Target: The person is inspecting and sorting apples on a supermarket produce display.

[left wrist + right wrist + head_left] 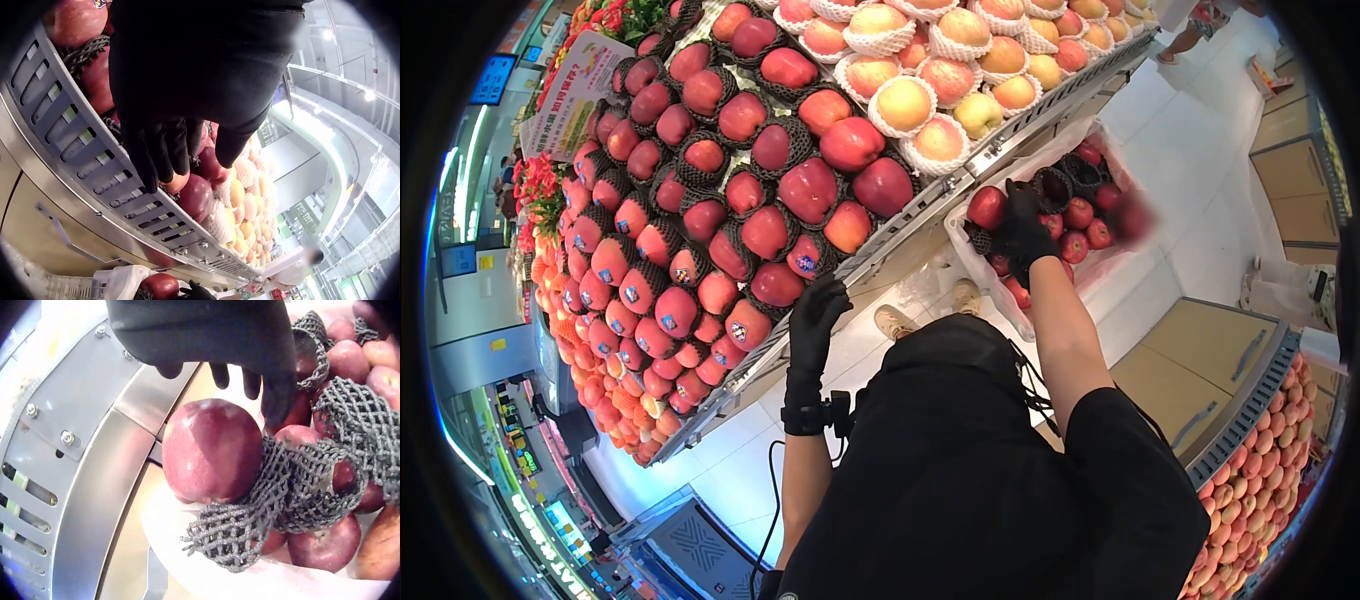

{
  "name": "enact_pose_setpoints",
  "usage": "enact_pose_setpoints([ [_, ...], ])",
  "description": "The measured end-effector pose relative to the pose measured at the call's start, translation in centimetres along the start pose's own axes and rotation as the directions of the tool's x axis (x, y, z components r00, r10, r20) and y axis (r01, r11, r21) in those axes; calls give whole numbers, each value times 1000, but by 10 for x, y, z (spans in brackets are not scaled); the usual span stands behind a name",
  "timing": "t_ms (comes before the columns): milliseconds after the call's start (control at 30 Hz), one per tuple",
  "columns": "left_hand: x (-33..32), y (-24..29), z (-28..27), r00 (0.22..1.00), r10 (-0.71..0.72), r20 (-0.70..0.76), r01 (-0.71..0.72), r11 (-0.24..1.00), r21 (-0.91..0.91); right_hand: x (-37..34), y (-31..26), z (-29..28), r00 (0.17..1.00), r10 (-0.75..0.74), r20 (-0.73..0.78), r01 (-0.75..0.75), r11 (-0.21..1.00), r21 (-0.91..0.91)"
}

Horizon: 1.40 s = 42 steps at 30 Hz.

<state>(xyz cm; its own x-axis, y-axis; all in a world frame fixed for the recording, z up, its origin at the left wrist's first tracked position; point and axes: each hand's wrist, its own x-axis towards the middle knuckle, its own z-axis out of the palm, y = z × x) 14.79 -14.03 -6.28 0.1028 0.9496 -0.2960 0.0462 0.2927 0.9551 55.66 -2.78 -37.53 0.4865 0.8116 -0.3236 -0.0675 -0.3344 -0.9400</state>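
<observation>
Deep red apple (212,450), dark grey diamond-mesh netting (272,478), black-gloved right fingers (252,383), white crate liner (172,531)

Left hand (812,322) loosely bent, right hand (1022,226) outstretched, 2 bare forearms (1067,335)

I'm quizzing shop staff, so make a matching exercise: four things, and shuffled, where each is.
Things
1. Black-gloved left hand
2. Black-gloved right hand
3. Round yellow-pink fruits in white foam nets
4. White rectangular printed sign

Places
A. Beside red flowers
B. At the white-lined crate
C. By the grey slatted rim
D. Piled beside dark-red round apples

Pairs: 1-C; 2-B; 3-D; 4-A
</observation>
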Motion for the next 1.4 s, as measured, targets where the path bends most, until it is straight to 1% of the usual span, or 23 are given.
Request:
enact_pose_setpoints([
  [67, 1, 5, 0, 999, 31, -40, -31, 999, -6, 18, 3, -13, 978, -154, -139, 96, 930, -355],
  [100, 2, 5, -3, 996, 50, -75, -51, 999, -12, 22, 8, -24, 900, -431, -66, 272, 673, -688],
  [167, 4, 3, -11, 986, 89, -144, -93, 995, -23, 26, 8, -42, 843, -533, 74, 286, 327, -901],
  [233, 7, -8, -32, 974, 169, -150, -179, 982, -57, 10, -30, -65, 951, -310, 1, 133, 407, -904],
  [267, 8, -11, -39, 966, 209, -154, -222, 972, -73, 17, -20, -72, 960, -263, -98, 103, 656, -748],
  [300, 8, -4, -32, 932, 234, -275, -253, 967, -37, 33, 7, -83, 965, -191, -179, 70, 848, -526],
  [367, 7, 6, -43, 943, 184, -276, -211, 975, -71, 28, 4, -92, 975, 23, -221, -84, 959, -272],
  [400, 6, 13, -47, 948, 160, -277, -191, 978, -88, 24, 4, -96, 971, 90, -222, -136, 970, -200],
  [433, 7, 14, -43, 906, 104, -411, -181, 972, -153, 15, 8, -99, 969, 130, -208, -164, 974, -158],
  [533, 9, 12, -58, 887, 75, -456, -183, 963, -197, 1, 24, -111, 985, 112, -128, -135, 971, -195],
  [567, 10, 13, -60, 874, 103, -475, -201, 966, -161, -3, 25, -113, 986, 122, -117, -144, 967, -212],
  [600, 10, 11, -64, 870, 120, -478, -213, 966, -147, -16, 12, -110, 986, 128, -108, -150, 962, -228],
  [667, 12, 5, -77, 861, 153, -485, -239, 964, -119, -45, -31, -99, 960, 248, -134, -273, 935, -225],
  [733, 11, 6, -85, 874, 181, -451, -271, 952, -144, -65, -73, -82, 935, 340, -101, -354, 880, -317],
  [900, 3, 13, -111, 887, 163, -433, -255, 953, -164, -92, -116, -57, 991, 130, -39, -135, 917, -375],
  [1000, 2, 21, -120, 877, 321, -358, -396, 905, -158, -87, -136, -40, 998, 57, -6, -55, 921, -387],
  [1067, 1, 23, -127, 853, 301, -426, -400, 901, -166, -85, -145, -31, 999, -13, 48, 24, 969, -246],
  [1100, 0, 23, -132, 852, 284, -439, -396, 898, -189, -115, -185, -11, 985, -151, 80, 164, 965, -203],
  [1200, 7, 5, -151, 823, 238, -515, -411, 877, -251, -140, -230, 20, 987, -120, 106, 145, 953, -268],
  [1267, 7, 1, -160, 824, 183, -537, -389, 870, -301, -135, -234, 37, 959, -226, 169, 265, 928, -261],
  [1300, -4, 18, -159, 821, 252, -512, -425, 869, -254, -141, -242, 48, 943, -279, 180, 322, 900, -292],
  [1367, -4, 13, -168, 826, 237, -511, -420, 864, -277, -158, -263, 70, 987, -33, 158, 54, 990, -129],
  [1400, -6, 15, -172, 829, 230, -510, -417, 862, -289, -163, -268, 80, 982, -47, 181, 71, 989, -128],
])
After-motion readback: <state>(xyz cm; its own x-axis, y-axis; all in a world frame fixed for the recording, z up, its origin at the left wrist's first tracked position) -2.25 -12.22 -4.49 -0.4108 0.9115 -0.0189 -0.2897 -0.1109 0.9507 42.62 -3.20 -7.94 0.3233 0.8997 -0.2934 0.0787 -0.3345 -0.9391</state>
